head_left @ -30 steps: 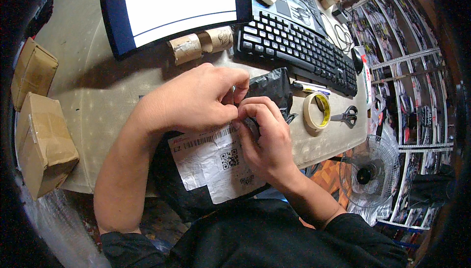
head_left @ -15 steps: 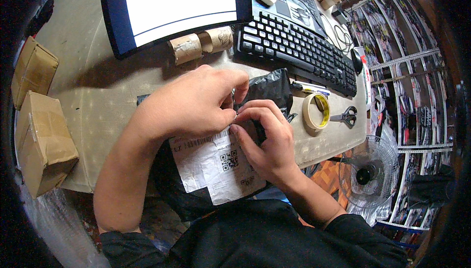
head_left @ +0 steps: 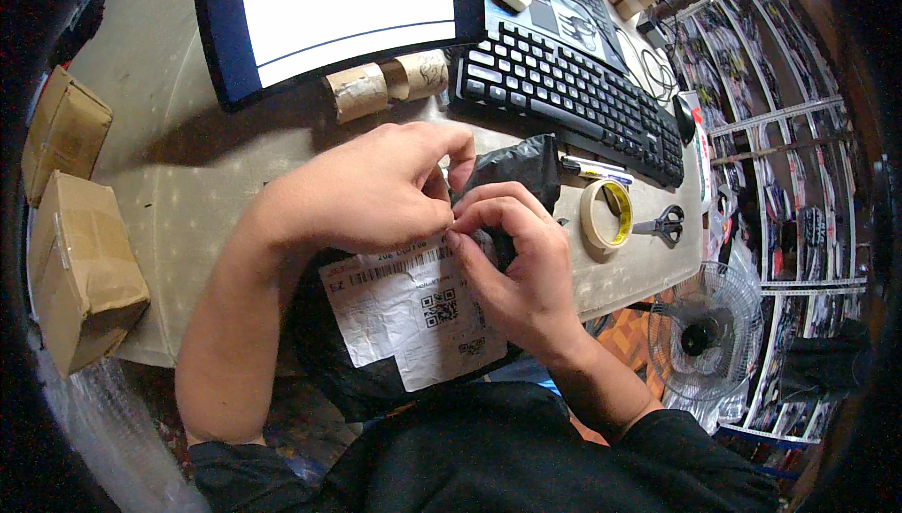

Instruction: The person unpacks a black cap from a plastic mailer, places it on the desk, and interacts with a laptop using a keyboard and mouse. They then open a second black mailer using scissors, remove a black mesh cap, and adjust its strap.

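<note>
A black plastic parcel (head_left: 329,367) lies at the table's near edge, partly over my lap. On its face is a creased white shipping label (head_left: 395,316) with barcodes and a square code. My left hand (head_left: 395,179) reaches over the label's upper edge, thumb and fingertips closed. Against it, my right hand (head_left: 526,259) pinches from the right. Both sets of fingertips meet on the parcel near the label's upper right corner; the exact bit of plastic or label between them is too small to make out. Beyond my hands, a crumpled black flap (head_left: 517,167) of the parcel sticks up.
A monitor (head_left: 348,6), two cardboard tubes (head_left: 359,92) and a black keyboard (head_left: 564,90) stand beyond my hands. To the right lie markers (head_left: 594,171), a tape roll (head_left: 606,215) and scissors (head_left: 667,224). Cardboard boxes (head_left: 94,269) sit left; a fan (head_left: 705,334) stands right.
The parcel has shifted slightly and its black flap stands a little differently. My right hand has moved a little to the right; the fingertips stay together.
</note>
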Demonstrator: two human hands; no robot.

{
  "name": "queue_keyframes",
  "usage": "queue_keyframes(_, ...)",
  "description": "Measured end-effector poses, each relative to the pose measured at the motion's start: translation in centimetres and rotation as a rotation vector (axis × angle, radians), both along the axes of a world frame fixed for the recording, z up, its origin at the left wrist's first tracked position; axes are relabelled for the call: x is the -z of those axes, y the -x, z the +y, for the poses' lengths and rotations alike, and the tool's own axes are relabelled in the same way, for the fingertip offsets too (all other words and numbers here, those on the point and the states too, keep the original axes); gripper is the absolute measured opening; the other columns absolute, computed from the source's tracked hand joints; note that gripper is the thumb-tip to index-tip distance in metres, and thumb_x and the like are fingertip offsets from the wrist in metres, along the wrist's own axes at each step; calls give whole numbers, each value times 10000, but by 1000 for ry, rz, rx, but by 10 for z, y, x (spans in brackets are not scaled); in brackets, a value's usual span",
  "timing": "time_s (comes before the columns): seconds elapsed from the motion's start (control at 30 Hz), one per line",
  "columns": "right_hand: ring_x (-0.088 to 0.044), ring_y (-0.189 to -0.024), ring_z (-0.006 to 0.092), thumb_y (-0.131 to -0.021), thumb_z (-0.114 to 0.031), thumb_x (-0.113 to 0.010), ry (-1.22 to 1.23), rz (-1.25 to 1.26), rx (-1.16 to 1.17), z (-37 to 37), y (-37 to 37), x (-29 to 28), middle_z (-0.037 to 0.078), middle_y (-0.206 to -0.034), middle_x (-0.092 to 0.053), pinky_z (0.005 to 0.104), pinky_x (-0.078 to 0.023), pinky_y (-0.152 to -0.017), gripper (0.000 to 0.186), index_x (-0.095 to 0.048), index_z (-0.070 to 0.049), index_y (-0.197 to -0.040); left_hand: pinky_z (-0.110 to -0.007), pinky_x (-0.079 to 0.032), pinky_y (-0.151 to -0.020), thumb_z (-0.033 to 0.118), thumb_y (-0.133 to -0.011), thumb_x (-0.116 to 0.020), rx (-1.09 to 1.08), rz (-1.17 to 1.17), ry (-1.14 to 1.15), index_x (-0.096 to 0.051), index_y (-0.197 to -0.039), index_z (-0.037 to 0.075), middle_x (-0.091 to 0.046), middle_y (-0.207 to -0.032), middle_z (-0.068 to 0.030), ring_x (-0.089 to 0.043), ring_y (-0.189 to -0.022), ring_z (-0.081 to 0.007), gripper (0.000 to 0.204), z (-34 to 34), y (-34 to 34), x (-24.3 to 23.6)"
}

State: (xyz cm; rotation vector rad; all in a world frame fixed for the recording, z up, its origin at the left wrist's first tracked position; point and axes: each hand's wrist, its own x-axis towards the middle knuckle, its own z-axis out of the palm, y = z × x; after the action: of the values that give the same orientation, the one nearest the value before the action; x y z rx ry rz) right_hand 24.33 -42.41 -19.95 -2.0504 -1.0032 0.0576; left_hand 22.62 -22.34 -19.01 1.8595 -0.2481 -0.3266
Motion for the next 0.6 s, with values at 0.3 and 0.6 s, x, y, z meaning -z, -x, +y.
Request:
queue_keyframes(0.3,-600,-938,349,-788,44,-655,35,-75,14,2,8,7,166,-1029,-579,411,-496,-806,228,-544,-6,-981,-268,-445,-606,43,-797,-645,-25,44,39,-479,-926,25,-538,-764,-41,-543,-724,-106,210,1,-2,6)
queue_keyframes(0.6,-594,-922,363,-786,59,-646,18,-158,-23,-3,7,15,179,-1032,-577,419,-496,-802,258,-529,2,-1009,-272,-451,-620,45,-801,-645,-11,45,-39,-467,-907,28,-527,-782,-38,-537,-739,-114,209,-1,-4,4)
